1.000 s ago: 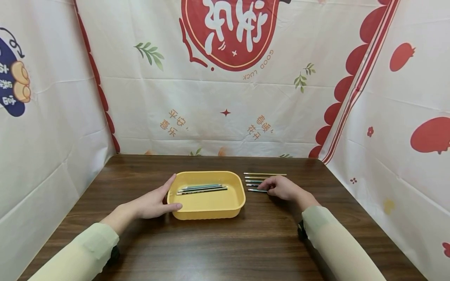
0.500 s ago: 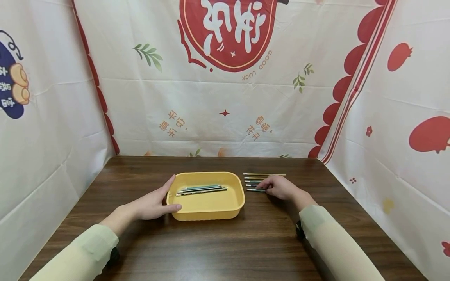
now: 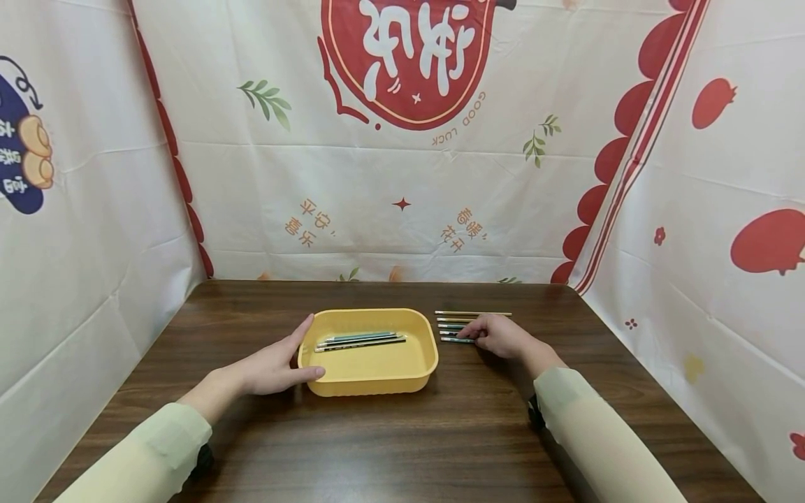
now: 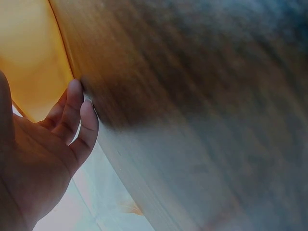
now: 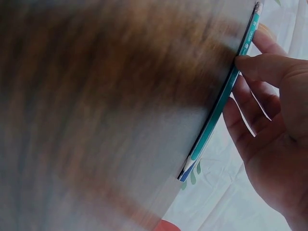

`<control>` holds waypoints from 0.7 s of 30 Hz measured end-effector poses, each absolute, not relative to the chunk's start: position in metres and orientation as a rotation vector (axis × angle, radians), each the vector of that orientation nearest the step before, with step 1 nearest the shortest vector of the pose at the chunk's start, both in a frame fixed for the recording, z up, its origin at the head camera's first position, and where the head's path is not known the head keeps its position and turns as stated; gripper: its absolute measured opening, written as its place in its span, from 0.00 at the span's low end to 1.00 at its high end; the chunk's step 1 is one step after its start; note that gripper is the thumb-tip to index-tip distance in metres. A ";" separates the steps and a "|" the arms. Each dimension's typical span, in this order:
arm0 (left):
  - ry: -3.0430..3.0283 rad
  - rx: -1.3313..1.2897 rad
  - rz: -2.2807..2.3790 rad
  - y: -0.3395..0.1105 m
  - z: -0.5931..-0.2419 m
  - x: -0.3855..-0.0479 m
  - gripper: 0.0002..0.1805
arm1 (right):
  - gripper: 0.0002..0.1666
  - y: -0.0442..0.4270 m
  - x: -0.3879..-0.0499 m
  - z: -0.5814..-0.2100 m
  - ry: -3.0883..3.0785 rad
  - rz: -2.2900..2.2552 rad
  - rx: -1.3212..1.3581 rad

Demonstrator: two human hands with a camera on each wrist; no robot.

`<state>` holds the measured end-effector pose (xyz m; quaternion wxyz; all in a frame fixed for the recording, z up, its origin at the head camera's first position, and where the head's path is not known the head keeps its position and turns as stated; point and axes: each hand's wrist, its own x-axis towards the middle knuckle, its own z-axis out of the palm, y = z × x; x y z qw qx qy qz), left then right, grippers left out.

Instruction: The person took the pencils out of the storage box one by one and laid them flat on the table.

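Shows scarcely any movement since the earlier head view. Pinches, with the right hand, a slim teal-green pencil with a pale eraser end, at 3 o'clock from the yellow rounded-rectangular plastic tray. Rests the left hand, fingers spread, against the tray's 9 o'clock end. Probably handles as light, stiff and slightly slick, with a breakable core; best taken near mid-length, between thumb and fingertips. Hides, in the head view, the pencil's 3 o'clock end and parts of the slender yellow, teal and dark pencils at 12 o'clock from it. Leaves unclear any lift off the dark wood-grained table.
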<state>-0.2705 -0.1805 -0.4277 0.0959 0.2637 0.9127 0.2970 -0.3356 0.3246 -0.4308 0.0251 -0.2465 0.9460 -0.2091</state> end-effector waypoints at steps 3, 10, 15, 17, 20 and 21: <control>2.704 0.784 0.881 -0.180 -0.427 -0.270 0.64 | 0.25 0.324 -0.336 -0.431 2.921 -0.652 -0.752; 2.704 0.785 0.888 -0.180 -0.428 -0.271 0.64 | 0.24 0.324 -0.335 -0.429 2.912 -0.685 -0.721; 2.705 0.776 0.888 -0.180 -0.428 -0.270 0.64 | 0.22 0.323 -0.334 -0.426 2.913 -0.712 -0.696; 2.706 0.775 0.884 -0.180 -0.428 -0.270 0.64 | 0.21 0.323 -0.333 -0.425 2.912 -0.734 -0.705; 2.708 0.770 0.881 -0.180 -0.427 -0.270 0.64 | 0.19 0.320 -0.331 -0.423 2.908 -0.789 -0.705; 2.708 0.769 0.880 -0.180 -0.427 -0.270 0.64 | 0.19 0.319 -0.331 -0.422 2.907 -0.803 -0.727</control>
